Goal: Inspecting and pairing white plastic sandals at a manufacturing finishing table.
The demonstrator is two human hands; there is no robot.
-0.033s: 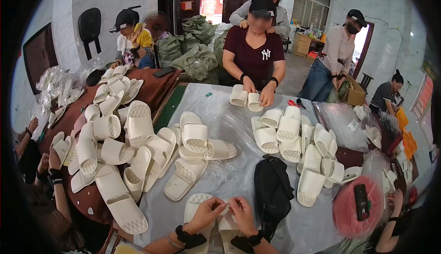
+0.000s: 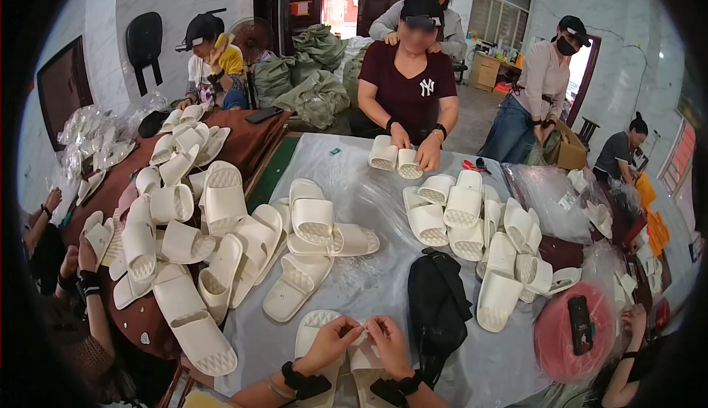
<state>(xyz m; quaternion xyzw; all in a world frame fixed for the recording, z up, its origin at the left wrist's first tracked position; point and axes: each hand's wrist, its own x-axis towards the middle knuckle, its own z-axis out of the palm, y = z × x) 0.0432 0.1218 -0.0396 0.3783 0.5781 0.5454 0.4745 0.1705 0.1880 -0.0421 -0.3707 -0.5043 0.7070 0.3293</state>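
Above a pair of cream slippers at the near edge of the table, my two hands meet with pinched fingertips. My left hand (image 2: 334,339) is closed over the left slipper (image 2: 317,321). Just above the right slipper (image 2: 366,370) is my right hand (image 2: 387,343), closed in a similar pinch. Something small and whitish seems to sit between the fingertips, too small to name. My hands and wrists cover parts of both slippers.
Loose slippers (image 2: 299,282) lie ahead and in a heap on the left. More slippers (image 2: 464,205) and a black bag (image 2: 439,308) are to the right, beside a pink wrapped bundle (image 2: 571,334). Across the table, a person (image 2: 409,94) handles a slipper pair (image 2: 383,155).
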